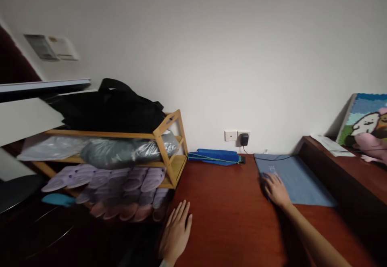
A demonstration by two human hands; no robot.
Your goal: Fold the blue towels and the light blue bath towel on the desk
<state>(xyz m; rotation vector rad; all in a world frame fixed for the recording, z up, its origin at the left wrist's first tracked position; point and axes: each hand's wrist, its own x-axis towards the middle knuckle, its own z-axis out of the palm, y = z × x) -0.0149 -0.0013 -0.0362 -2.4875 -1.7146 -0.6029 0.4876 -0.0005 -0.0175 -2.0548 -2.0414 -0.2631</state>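
My left hand lies flat with fingers stretched out at the left edge of the reddish-brown wooden tabletop, holding nothing. My right hand reaches over the left side of a flat blue-grey cloth with small white characters. Its fingers are apart and slightly blurred, touching or just above the cloth. Darkness beside these fingertips is too blurred to make out. Against the wall lies a folded blue umbrella with a green edge, away from both hands.
A wooden rack at left carries a black bag, plastic-wrapped bundles and several slippers. A black plug with a cable sits in the wall socket. On the raised right ledge are a pink plush toy and a picture.
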